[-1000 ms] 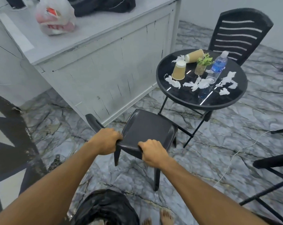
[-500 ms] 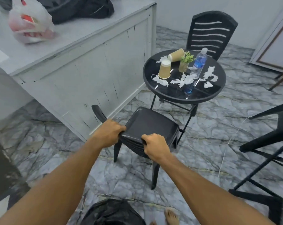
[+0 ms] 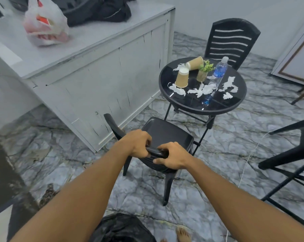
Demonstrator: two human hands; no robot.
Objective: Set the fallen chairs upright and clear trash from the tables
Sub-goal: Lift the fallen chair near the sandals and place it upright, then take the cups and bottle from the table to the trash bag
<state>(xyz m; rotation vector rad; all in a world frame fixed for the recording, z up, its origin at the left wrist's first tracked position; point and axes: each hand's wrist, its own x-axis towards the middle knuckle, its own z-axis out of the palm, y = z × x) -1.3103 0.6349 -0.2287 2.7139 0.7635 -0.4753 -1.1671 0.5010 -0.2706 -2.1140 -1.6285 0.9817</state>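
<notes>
The chair (image 3: 165,131) you are handling stands on its legs in the middle of the view, its seat toward the round table (image 3: 235,102) at 1 o'clock, so this one looks as good as righted. A second chair (image 3: 231,39) stands upright beyond the table, also at 1 o'clock. At 3 o'clock a dark chair frame (image 3: 290,154) is cut by the edge, its legs running sideways. You probably have that one left to lift, though the view does not settle it.

The table is not cleared. A water bottle (image 3: 218,72), a mouth-down paper cup (image 3: 182,78), a tipped paper cup (image 3: 195,63) and torn white scraps (image 3: 229,84) sit on the glass around a small potted plant (image 3: 204,70). A black bag (image 3: 123,227) lies at 6 o'clock by your feet.

Your left hand (image 3: 137,143) wraps the top rail of the chair's backrest. Your right hand (image 3: 172,156) curls over the same rail just beside it, at its 4 o'clock.
</notes>
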